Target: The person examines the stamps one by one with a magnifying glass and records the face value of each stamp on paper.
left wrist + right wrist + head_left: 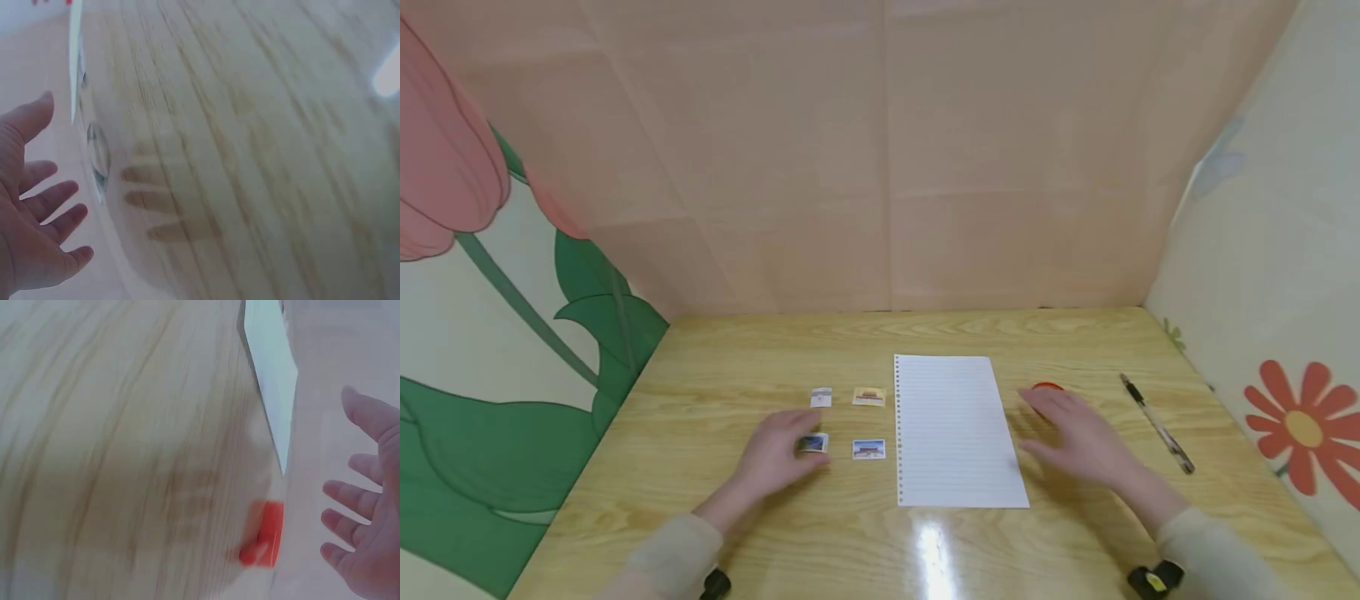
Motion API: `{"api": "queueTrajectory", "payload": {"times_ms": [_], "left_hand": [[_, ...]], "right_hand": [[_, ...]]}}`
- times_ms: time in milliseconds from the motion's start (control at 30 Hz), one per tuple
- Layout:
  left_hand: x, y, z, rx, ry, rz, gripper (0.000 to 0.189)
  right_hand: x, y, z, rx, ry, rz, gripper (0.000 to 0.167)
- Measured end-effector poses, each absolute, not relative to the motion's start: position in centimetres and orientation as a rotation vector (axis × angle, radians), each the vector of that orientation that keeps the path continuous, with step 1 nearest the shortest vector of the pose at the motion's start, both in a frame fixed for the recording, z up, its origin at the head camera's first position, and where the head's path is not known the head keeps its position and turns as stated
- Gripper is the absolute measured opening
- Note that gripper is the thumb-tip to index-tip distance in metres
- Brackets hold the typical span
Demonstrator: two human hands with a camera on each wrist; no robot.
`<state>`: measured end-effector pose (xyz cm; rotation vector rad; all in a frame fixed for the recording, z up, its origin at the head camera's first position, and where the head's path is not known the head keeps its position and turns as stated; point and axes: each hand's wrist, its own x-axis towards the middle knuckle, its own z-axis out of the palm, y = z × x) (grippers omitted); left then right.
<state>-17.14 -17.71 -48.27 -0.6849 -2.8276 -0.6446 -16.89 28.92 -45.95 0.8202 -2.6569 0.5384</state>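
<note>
My left hand (777,454) is held over the left side of the table, its fingers spread and nothing in them. Below it lies a small dark blue picture stamp (815,443), partly covered by the hand in the head view. Close by are a pale stamp (822,397), a yellow stamp (869,397) and a blue-sky stamp (868,450). Fingers apart, my right hand (1078,437) hovers past the right edge of a lined sheet of paper (955,433). A small red object (269,534) sits near that hand, mostly hidden by it from the head camera.
A black-and-clear pen (1157,423) lies at the right of the wooden table (737,358). Behind the table hangs a plain pinkish cloth (880,167). Flower-printed panels stand along both sides. Light glares off the tabletop near the front.
</note>
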Motion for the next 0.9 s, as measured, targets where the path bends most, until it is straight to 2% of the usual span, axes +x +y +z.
{"api": "queueTrajectory", "payload": {"times_ms": [333, 533, 900], "left_hand": [[-17.7, -18.4, -48.7, -0.511, -2.876, -0.984, 0.06], [-18.2, -19.0, -49.2, -0.493, -2.883, -1.079, 0.06], [-18.8, -19.8, -49.9, -0.461, -2.863, -1.251, 0.054]], "right_hand": [[-16.6, 32.4, -46.8, 0.599, -2.616, 0.654, 0.057], [-16.7, 34.0, -47.9, 0.478, -2.672, 0.719, 0.048], [-16.5, 35.1, -50.2, 0.355, -2.721, 0.815, 0.043]]}}
